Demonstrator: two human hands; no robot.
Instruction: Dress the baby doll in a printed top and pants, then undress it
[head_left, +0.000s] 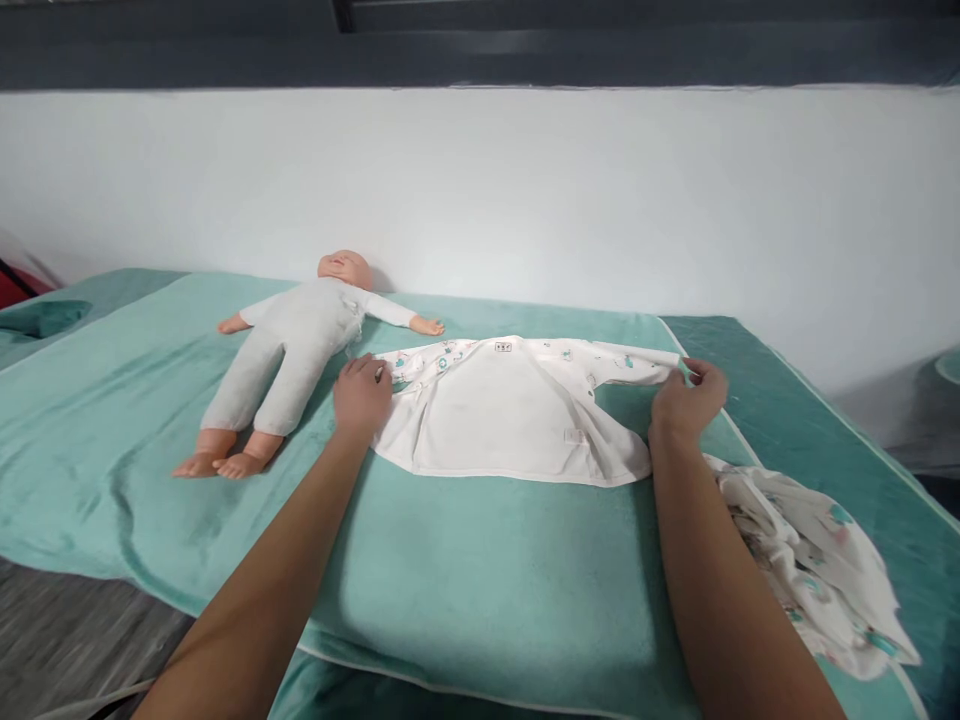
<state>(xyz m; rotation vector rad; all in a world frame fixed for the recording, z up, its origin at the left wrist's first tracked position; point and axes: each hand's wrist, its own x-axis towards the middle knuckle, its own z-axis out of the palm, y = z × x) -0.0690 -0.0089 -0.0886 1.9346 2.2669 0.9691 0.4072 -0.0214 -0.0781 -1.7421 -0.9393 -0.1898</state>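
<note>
A small white baby shirt (502, 425) with a coloured print lies spread flat, its front open and a label at the neck. My left hand (363, 398) is closed on the end of its left-hand sleeve. At the other side, my right hand (686, 400) pinches the cuff of the right-hand sleeve. Both sleeves stretch out sideways between my hands. To the left, a baby doll (300, 320) with a white cloth body lies on its back, one arm reaching toward the shirt.
A teal blanket (487, 570) covers the bed. Crumpled white printed cloth (817, 570) lies by my right forearm. A white wall (525, 200) rises behind the bed, and grey wooden floor (75, 620) shows at lower left.
</note>
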